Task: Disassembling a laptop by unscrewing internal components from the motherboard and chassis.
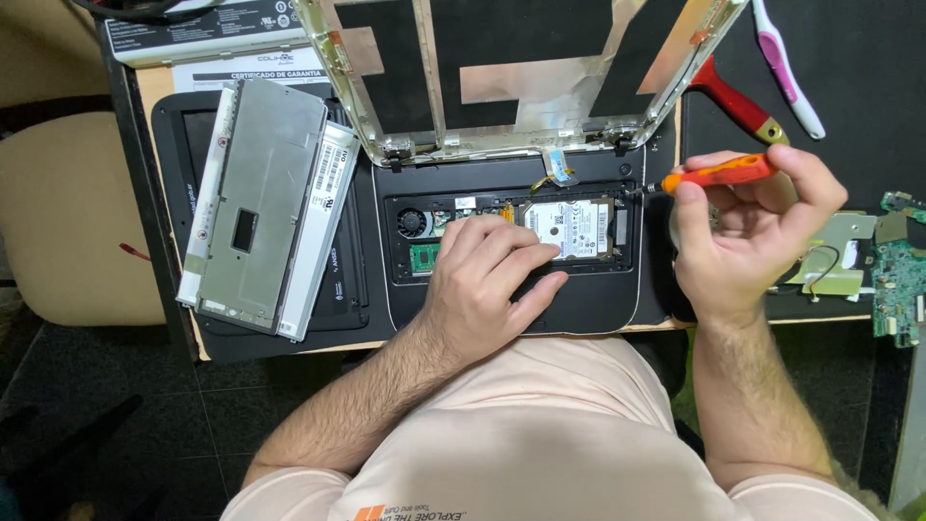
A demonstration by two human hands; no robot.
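Slim orange screwdriver (pixel 719 174) — matte black laptop base (pixel 598 304)

desk (pixel 169 87) | laptop base (pixel 598 299) | screen panel (pixel 265 203) | circuit board (pixel 899 280) | toothbrush (pixel 786 63)

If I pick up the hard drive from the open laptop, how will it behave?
The hard drive looks rigid, a flat metal box, probably heavy for its size. It sits snug in the laptop bay, so it may resist lifting. The left hand partly covers it.
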